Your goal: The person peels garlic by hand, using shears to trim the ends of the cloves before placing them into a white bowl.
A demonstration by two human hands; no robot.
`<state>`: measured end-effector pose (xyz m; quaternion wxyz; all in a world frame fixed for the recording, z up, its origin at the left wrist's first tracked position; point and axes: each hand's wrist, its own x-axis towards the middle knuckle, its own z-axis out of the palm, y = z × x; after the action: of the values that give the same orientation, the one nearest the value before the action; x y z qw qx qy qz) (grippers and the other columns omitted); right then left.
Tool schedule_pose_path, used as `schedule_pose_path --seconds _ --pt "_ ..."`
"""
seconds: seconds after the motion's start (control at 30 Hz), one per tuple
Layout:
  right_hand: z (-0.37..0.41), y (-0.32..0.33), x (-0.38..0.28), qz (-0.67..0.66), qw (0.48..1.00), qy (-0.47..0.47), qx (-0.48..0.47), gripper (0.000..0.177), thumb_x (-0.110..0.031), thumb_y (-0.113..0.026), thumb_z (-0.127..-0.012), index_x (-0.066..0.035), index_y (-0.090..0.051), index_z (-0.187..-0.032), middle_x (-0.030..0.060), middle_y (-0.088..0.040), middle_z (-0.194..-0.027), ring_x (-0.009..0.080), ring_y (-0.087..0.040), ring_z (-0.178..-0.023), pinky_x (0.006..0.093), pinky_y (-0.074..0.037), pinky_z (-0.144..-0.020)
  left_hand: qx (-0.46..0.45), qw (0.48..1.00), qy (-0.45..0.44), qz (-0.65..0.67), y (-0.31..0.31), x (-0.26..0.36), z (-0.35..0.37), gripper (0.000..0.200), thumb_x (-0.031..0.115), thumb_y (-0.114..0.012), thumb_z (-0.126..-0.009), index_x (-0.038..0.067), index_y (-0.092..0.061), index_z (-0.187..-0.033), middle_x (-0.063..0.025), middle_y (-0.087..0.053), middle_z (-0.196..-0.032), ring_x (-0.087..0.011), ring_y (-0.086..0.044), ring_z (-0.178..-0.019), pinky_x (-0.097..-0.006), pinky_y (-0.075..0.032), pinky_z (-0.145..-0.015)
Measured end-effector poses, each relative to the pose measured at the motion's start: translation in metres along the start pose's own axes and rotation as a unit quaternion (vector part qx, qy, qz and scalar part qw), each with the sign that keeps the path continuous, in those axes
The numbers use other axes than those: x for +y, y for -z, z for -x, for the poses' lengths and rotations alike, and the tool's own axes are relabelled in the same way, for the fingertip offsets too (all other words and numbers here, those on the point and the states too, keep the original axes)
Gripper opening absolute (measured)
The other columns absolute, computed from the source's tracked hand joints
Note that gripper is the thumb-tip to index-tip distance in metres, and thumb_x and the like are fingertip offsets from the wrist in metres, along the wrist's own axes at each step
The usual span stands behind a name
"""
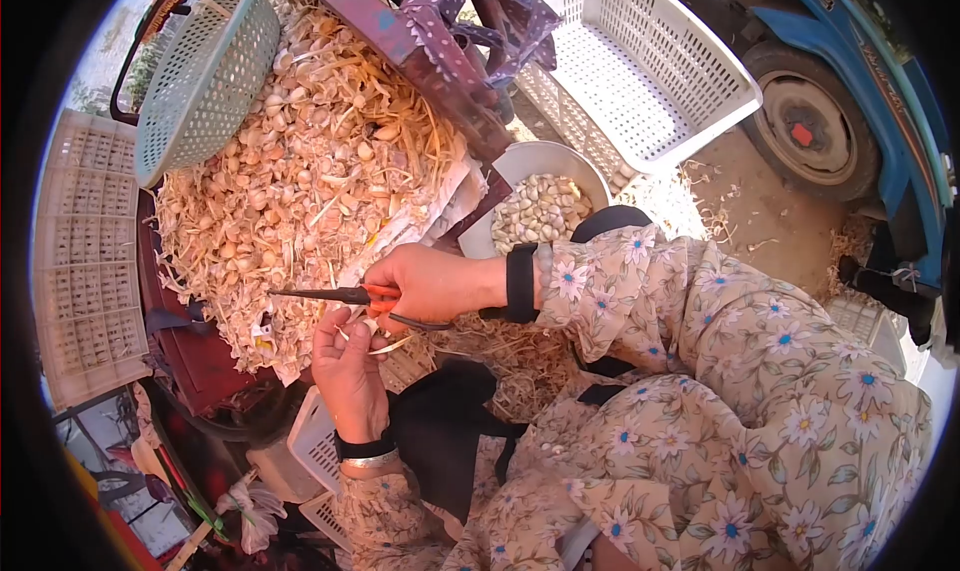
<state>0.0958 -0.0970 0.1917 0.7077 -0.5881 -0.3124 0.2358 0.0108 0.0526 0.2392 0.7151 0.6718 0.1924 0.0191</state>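
Note:
My right hand (435, 279) is closed around orange-handled scissors (345, 295), their dark pointed blades toward the left. Just below, my left hand (348, 376) pinches a small pale garlic piece (372, 327) with dry, straw-like strands trailing to the right; the fingers partly hide it. Both hands are close together, almost touching, at the near edge of a big heap of garlic and dry husks (290, 181). Beyond my right wrist sits a metal bowl (577, 161) holding many garlic cloves (540, 209).
A pale green basket (205, 81) leans on the heap's far left. A white crate (640, 61) stands behind the bowl. At left is another slatted crate (90, 261). A maroon metal frame (400, 36) rises over the heap, and a blue vehicle's wheel (810, 121) is at right.

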Motion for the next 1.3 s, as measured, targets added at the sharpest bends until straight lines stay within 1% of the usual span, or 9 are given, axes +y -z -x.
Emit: schedule_pose_path --seconds 0.17,0.27,0.5,0.63,0.77,0.87,0.97,1.1,1.3 --pt "0.008 0.007 -0.016 -0.134 0.966 -0.106 -0.195 0.012 -0.007 -0.063 -0.071 -0.002 -0.059 -0.081 0.0009 -0.06 -0.069 0.0067 -0.054 -0.062 0.023 -0.044 -0.056 0.039 0.998 -0.051 0.025 0.03 0.026 -0.003 0.028 0.003 -0.057 -0.082 0.001 -0.046 -0.108 -0.0088 -0.059 -0.081 -0.011 -0.055 -0.059 -0.0206 -0.045 -0.054" --pt "0.015 -0.005 -0.017 -0.081 0.951 -0.077 -0.289 0.011 -0.004 -0.062 -0.071 -0.001 -0.058 -0.081 0.0033 -0.062 -0.076 0.0089 -0.059 -0.067 0.0229 -0.046 -0.059 0.077 0.981 -0.098 -0.151 0.063 0.033 -0.041 0.024 0.0 -0.052 -0.08 0.001 -0.049 -0.104 -0.0037 -0.056 -0.074 -0.0099 -0.053 -0.058 -0.0198 -0.043 -0.052" --pt "0.013 -0.019 0.005 -0.122 0.928 -0.158 -0.315 0.015 0.0 -0.066 -0.068 0.001 -0.057 -0.081 0.0071 -0.064 -0.083 0.0128 -0.061 -0.079 0.028 -0.048 -0.065 0.1 0.949 -0.045 -0.295 0.113 0.034 -0.141 0.013 0.006 -0.052 -0.082 0.001 -0.055 -0.094 -0.0002 -0.051 -0.065 -0.0063 -0.045 -0.047 -0.0202 -0.034 -0.041" --pt "0.015 -0.029 0.008 -0.068 0.931 -0.078 -0.349 0.02 -0.012 -0.071 -0.073 0.0 -0.055 -0.078 0.0056 -0.062 -0.076 0.0129 -0.059 -0.075 0.0278 -0.046 -0.063 0.074 0.948 -0.038 -0.307 0.109 0.031 -0.169 0.017 0.014 -0.056 -0.083 0.0 -0.058 -0.092 0.0021 -0.049 -0.059 -0.0056 -0.041 -0.043 -0.0206 -0.032 -0.039" --pt "0.014 -0.022 -0.004 0.005 0.949 -0.052 -0.309 0.026 -0.02 -0.071 -0.073 -0.002 -0.054 -0.075 0.0032 -0.058 -0.068 0.0117 -0.053 -0.065 0.0282 -0.041 -0.057 0.086 0.82 -0.09 -0.559 0.111 0.021 -0.193 0.025 0.012 -0.063 -0.076 0.002 -0.063 -0.099 -0.0067 -0.062 -0.071 -0.0139 -0.056 -0.056 -0.0292 -0.046 -0.055" --pt "0.016 -0.021 -0.003 0.023 0.961 -0.063 -0.269 0.029 -0.025 -0.072 -0.073 -0.003 -0.054 -0.074 0.0027 -0.055 -0.064 0.0118 -0.05 -0.062 0.029 -0.038 -0.055 0.043 0.702 -0.279 -0.653 0.107 0.013 -0.186 0.022 0.01 -0.063 -0.075 0.003 -0.063 -0.096 -0.0087 -0.063 -0.076 -0.0158 -0.057 -0.057 -0.0314 -0.047 -0.059" --pt "0.015 -0.017 0.0 0.025 0.964 -0.068 -0.257 0.029 -0.026 -0.072 -0.072 -0.003 -0.055 -0.075 0.003 -0.054 -0.063 0.0123 -0.049 -0.061 0.0294 -0.038 -0.055 0.131 0.762 -0.244 -0.586 0.106 0.01 -0.185 0.019 0.009 -0.06 -0.078 0.005 -0.063 -0.097 -0.0069 -0.061 -0.079 -0.0133 -0.056 -0.056 -0.0291 -0.046 -0.054" --pt "0.013 -0.021 0.006 0.025 0.971 -0.066 -0.227 0.029 -0.027 -0.072 -0.073 -0.003 -0.056 -0.076 0.0033 -0.055 -0.065 0.0126 -0.05 -0.062 0.0288 -0.04 -0.056 0.083 0.908 -0.123 -0.392 0.085 0.017 -0.171 0.021 0.005 -0.056 -0.083 0.005 -0.059 -0.103 -0.0009 -0.055 -0.075 -0.0071 -0.052 -0.053 -0.0214 -0.04 -0.043" --pt "0.005 -0.015 0.015 0.044 0.978 -0.081 -0.187 0.028 -0.028 -0.071 -0.074 -0.003 -0.058 -0.08 0.0031 -0.058 -0.068 0.0121 -0.053 -0.065 0.0284 -0.042 -0.058 0.045 0.857 -0.11 -0.501 0.082 -0.002 -0.165 0.021 0.005 -0.063 -0.077 0.001 -0.059 -0.097 -0.005 -0.057 -0.073 -0.012 -0.053 -0.056 -0.026 -0.042 -0.049"
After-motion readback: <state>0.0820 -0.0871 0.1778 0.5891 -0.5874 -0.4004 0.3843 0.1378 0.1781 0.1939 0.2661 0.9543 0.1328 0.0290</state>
